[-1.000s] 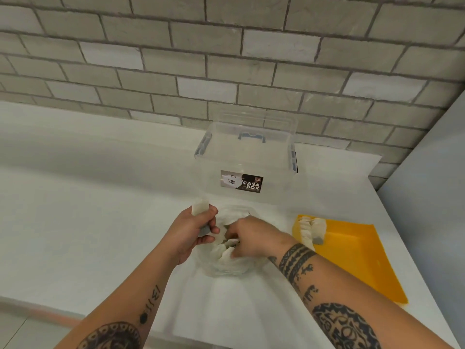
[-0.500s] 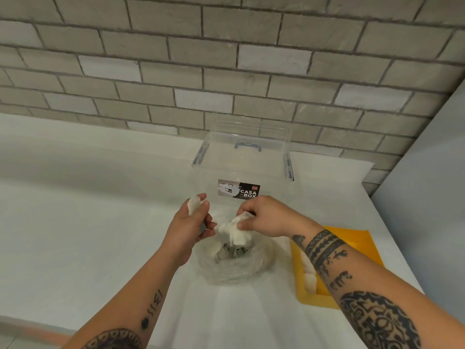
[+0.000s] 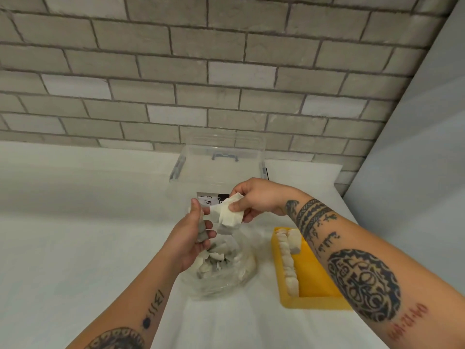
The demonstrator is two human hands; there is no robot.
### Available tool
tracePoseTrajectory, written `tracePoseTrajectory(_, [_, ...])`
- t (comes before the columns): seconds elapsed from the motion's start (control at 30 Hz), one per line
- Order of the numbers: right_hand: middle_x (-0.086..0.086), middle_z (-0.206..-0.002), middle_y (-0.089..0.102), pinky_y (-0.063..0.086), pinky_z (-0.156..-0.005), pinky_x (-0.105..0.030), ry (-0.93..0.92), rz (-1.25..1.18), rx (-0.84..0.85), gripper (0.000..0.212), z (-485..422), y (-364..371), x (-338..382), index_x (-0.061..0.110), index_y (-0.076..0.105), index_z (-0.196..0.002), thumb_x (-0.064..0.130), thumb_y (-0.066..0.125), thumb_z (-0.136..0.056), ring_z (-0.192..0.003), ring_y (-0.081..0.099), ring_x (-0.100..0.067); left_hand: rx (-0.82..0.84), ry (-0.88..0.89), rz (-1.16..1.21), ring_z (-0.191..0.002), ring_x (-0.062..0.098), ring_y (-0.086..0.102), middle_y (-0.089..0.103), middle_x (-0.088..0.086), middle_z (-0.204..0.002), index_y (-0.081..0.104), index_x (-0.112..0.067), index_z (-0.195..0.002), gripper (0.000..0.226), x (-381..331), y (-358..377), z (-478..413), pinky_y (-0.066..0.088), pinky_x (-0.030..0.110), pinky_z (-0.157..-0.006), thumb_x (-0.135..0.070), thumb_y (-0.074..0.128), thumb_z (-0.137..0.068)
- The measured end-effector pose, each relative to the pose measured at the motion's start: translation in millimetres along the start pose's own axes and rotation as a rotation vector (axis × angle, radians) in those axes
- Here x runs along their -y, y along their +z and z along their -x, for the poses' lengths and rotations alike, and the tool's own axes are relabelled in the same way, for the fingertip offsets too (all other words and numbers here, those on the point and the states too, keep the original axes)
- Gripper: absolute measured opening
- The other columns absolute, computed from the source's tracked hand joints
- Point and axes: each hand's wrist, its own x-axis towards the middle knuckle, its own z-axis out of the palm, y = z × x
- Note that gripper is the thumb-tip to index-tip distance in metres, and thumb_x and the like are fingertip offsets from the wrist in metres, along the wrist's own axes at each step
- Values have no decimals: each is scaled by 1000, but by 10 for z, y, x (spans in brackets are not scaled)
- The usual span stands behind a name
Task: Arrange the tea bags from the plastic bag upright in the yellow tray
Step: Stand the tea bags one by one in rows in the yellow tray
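The right hand [image 3: 259,197] pinched a clump of tea bags [image 3: 230,215] above the bag [image 3: 221,275], which sat mid-worktop [image 3: 75,248] with the left hand [image 3: 191,238] gripping its rim. The tray [image 3: 314,280] lay near the right edge, a row [image 3: 288,260] standing upright along its left wall.
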Motion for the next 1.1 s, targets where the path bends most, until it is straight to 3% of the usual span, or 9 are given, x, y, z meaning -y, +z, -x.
tracePoseTrajectory(0.17, [-9,-90,71,58,-79,-35,11,-54,92,13,-35,25,-33,11,67,-104,7,69,-92,-80,69,-21,203,-102,104,-82,23,72,75,14,-103,71,-16,-121,92,-94,84,119,46,23,-53,-86,32,-74])
tracePoseTrajectory(0.33, [-19,-97,65,57,-70,-29,33,-73,277,11,40,-21,16,10,66,-103,5,65,-93,-77,64,-25,355,-202,172,-121,45,60,68,24,-127,78,-19,-114,100,-102,198,113,41,21,-41,-95,30,-70])
tracePoseTrajectory(0.43, [-16,-89,66,55,-68,-29,45,-119,327,10,80,-111,-16,11,66,-102,6,65,-93,-70,64,-22,458,-271,205,-110,50,67,67,24,-129,78,-16,-114,105,-77,283,116,46,23,-40,-96,30,-66])
tracePoseTrajectory(0.53, [-8,-82,69,54,-63,-25,48,74,211,11,86,-202,-93,11,69,-102,9,70,-91,-65,64,-15,591,-308,203,-93,45,74,71,22,-118,78,-13,-113,107,-70,393,134,49,24,-40,-95,33,-62])
tracePoseTrajectory(0.63, [-8,-85,71,55,-60,-23,11,244,94,20,103,-290,-198,8,71,-105,11,77,-87,-62,65,-11,645,-333,219,-85,40,75,71,18,-114,76,-13,-119,82,-27,516,75,53,25,-45,-80,49,-79])
tracePoseTrajectory(0.73, [-3,-87,70,57,-62,-23,-39,237,17,32,185,-372,-296,11,69,-110,9,82,-81,-65,67,-12,586,-341,221,-79,35,76,72,14,-111,72,-11,-120,46,24,652,-2,51,23,-39,-45,63,-89])
tracePoseTrajectory(0.93, [2,-108,62,58,-64,-22,-86,49,-301,64,460,-509,-686,20,57,-132,19,87,-76,-73,68,-13,369,-230,213,-75,24,76,76,7,-94,68,-12,-116,32,85,1075,-36,44,18,-35,-27,64,-89])
tracePoseTrajectory(1.1, [-6,-89,74,55,-59,-23,-44,-263,-419,34,653,-516,-1060,12,67,-109,22,83,-81,-68,70,-14,266,-72,181,-76,19,71,73,10,-93,66,-10,-124,45,140,1414,-157,50,20,-41,-26,73,-82])
